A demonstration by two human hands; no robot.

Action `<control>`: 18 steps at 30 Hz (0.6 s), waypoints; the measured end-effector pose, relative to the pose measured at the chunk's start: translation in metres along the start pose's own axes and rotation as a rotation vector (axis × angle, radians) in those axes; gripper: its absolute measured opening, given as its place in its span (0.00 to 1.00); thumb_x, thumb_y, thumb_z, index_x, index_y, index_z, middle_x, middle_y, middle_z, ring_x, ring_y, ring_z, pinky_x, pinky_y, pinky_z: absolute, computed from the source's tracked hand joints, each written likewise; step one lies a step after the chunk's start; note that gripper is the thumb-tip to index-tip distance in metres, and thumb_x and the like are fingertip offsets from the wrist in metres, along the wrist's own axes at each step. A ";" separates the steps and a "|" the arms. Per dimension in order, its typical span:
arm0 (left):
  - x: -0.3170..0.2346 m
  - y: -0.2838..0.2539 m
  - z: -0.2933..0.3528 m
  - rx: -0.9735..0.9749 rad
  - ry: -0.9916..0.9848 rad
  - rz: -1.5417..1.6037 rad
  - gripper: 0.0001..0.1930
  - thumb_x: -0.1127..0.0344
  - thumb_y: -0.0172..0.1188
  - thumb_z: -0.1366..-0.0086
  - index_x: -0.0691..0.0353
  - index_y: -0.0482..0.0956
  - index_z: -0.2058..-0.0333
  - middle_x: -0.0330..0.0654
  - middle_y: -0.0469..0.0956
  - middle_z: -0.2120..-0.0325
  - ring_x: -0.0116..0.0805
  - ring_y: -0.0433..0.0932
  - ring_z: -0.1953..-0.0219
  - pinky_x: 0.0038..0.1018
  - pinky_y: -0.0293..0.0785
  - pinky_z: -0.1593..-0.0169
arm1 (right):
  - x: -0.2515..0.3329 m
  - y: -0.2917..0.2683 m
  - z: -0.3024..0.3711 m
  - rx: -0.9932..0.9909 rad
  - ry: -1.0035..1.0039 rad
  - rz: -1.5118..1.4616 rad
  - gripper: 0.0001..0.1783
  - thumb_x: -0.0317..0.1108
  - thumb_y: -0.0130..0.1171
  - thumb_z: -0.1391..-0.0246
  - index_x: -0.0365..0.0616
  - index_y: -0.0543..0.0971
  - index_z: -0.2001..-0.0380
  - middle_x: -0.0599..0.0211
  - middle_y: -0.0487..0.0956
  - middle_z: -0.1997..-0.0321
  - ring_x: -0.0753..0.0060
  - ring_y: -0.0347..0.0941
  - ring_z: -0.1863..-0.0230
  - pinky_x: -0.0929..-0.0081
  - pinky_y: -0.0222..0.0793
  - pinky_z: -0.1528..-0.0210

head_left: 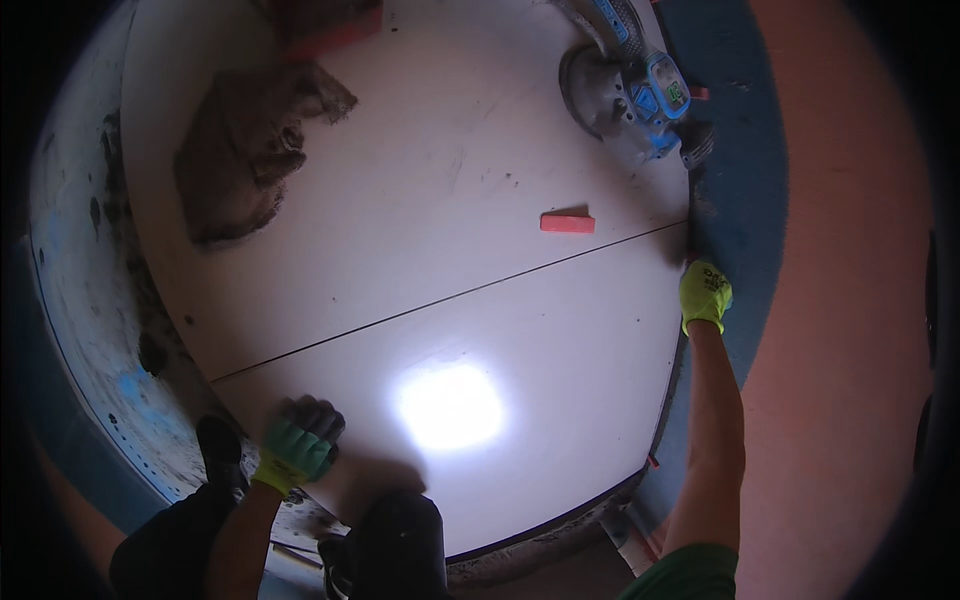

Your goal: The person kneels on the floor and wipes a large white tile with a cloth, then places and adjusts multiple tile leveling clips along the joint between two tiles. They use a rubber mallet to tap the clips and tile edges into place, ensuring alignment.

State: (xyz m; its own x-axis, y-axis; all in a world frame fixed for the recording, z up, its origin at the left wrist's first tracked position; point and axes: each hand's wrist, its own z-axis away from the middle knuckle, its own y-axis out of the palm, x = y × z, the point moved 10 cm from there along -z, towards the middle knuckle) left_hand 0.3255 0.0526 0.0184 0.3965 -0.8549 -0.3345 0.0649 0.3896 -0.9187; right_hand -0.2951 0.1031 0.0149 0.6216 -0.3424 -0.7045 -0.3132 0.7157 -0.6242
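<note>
My left hand (300, 442), in a yellow-green glove with dark, dirty fingers, rests near the left edge of the near large pale slab (560, 400). Its fingers are curled in, and no object shows in them. Out at the slab's right edge, beside the thin joint line, my right hand (706, 296) wears a matching glove. Its fingers are closed at the edge, and a small red piece (689, 263), apparently a wedge, peeks out at the fingertips. A flat red wedge (567, 222) lies on the far slab (440, 190), just beyond the joint.
A grey and blue cordless suction-cup tool (640, 95) stands at the far right. A crumpled brown cloth (240, 155) lies at the left. Another red wedge (653, 462) sits along the right edge. A bright light patch (450, 405) falls on the near slab. My dark-clad knee (400, 535) is close by.
</note>
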 end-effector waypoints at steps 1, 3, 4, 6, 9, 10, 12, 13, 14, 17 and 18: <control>-0.001 -0.002 0.000 -0.038 0.010 -0.002 0.14 0.57 0.59 0.49 0.54 0.76 0.64 0.42 0.73 0.60 0.44 0.73 0.51 0.44 0.69 0.49 | 0.000 0.003 0.001 0.023 -0.007 0.003 0.13 0.36 0.53 0.37 0.47 0.85 0.65 0.58 0.87 0.64 0.53 0.86 0.62 0.59 0.81 0.64; -0.001 0.002 0.002 -0.031 0.009 -0.016 0.14 0.56 0.58 0.48 0.53 0.76 0.64 0.43 0.73 0.59 0.45 0.73 0.50 0.45 0.69 0.48 | 0.002 0.005 0.000 0.016 -0.041 0.090 0.12 0.36 0.53 0.37 0.47 0.86 0.65 0.58 0.87 0.64 0.54 0.86 0.62 0.59 0.82 0.64; 0.000 0.009 0.004 0.020 -0.004 -0.024 0.14 0.56 0.58 0.48 0.53 0.76 0.63 0.43 0.73 0.59 0.46 0.73 0.50 0.46 0.69 0.48 | 0.001 0.002 0.001 -0.012 -0.054 0.038 0.12 0.36 0.53 0.37 0.47 0.86 0.65 0.58 0.87 0.63 0.54 0.86 0.62 0.59 0.82 0.63; -0.002 0.016 0.008 0.073 -0.011 -0.036 0.14 0.56 0.58 0.47 0.53 0.77 0.62 0.43 0.73 0.58 0.46 0.73 0.50 0.46 0.70 0.48 | -0.002 0.002 0.000 0.002 -0.040 0.093 0.13 0.36 0.53 0.36 0.46 0.86 0.66 0.58 0.87 0.63 0.54 0.86 0.62 0.59 0.82 0.63; -0.001 0.014 0.011 0.010 -0.012 -0.030 0.15 0.56 0.56 0.46 0.54 0.77 0.62 0.44 0.74 0.58 0.47 0.74 0.49 0.47 0.69 0.46 | 0.000 -0.005 -0.001 0.001 -0.057 0.051 0.14 0.38 0.53 0.37 0.45 0.85 0.67 0.56 0.87 0.61 0.54 0.86 0.61 0.59 0.81 0.63; -0.001 0.012 0.012 -0.028 -0.012 0.016 0.15 0.57 0.56 0.46 0.56 0.77 0.62 0.46 0.74 0.58 0.48 0.73 0.49 0.48 0.69 0.45 | 0.001 -0.013 -0.002 -0.049 -0.055 -0.054 0.15 0.39 0.53 0.37 0.44 0.85 0.68 0.56 0.87 0.63 0.55 0.86 0.62 0.60 0.81 0.65; 0.000 0.010 0.013 -0.061 -0.017 0.051 0.15 0.58 0.55 0.46 0.57 0.76 0.62 0.47 0.74 0.58 0.50 0.73 0.49 0.49 0.68 0.43 | 0.001 -0.019 -0.003 -0.072 -0.021 -0.190 0.16 0.40 0.53 0.36 0.43 0.85 0.68 0.57 0.87 0.66 0.56 0.86 0.66 0.60 0.80 0.68; 0.000 0.012 0.013 -0.056 -0.021 0.037 0.14 0.58 0.55 0.46 0.57 0.76 0.62 0.46 0.74 0.58 0.49 0.74 0.49 0.48 0.68 0.43 | -0.012 -0.012 -0.003 -0.038 0.142 -0.567 0.17 0.42 0.53 0.37 0.42 0.85 0.68 0.57 0.86 0.68 0.58 0.84 0.70 0.60 0.77 0.71; 0.000 0.012 0.014 -0.061 -0.021 0.036 0.14 0.58 0.55 0.46 0.57 0.76 0.62 0.46 0.74 0.58 0.48 0.73 0.48 0.48 0.67 0.43 | -0.024 0.007 0.001 0.043 0.370 -0.901 0.18 0.43 0.54 0.37 0.42 0.84 0.69 0.58 0.85 0.69 0.60 0.82 0.74 0.61 0.75 0.74; 0.000 0.014 0.013 -0.025 -0.039 0.043 0.14 0.59 0.55 0.46 0.56 0.76 0.62 0.45 0.74 0.58 0.47 0.73 0.48 0.47 0.67 0.42 | -0.028 0.039 0.010 0.041 0.727 -1.423 0.21 0.48 0.54 0.39 0.41 0.85 0.70 0.63 0.82 0.77 0.65 0.77 0.81 0.63 0.71 0.78; -0.001 0.012 0.013 -0.029 -0.029 0.033 0.14 0.59 0.55 0.46 0.56 0.76 0.62 0.44 0.74 0.58 0.46 0.73 0.48 0.47 0.67 0.42 | -0.028 0.046 0.012 -0.002 0.795 -1.515 0.23 0.49 0.53 0.40 0.41 0.86 0.70 0.65 0.81 0.80 0.68 0.76 0.82 0.64 0.70 0.79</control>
State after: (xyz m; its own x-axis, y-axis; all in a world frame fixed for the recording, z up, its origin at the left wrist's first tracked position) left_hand 0.3375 0.0620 0.0102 0.4245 -0.8313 -0.3589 0.0253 0.4072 -0.9130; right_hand -0.3185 0.1524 0.0101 -0.1416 -0.8593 0.4915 0.1738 -0.5104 -0.8422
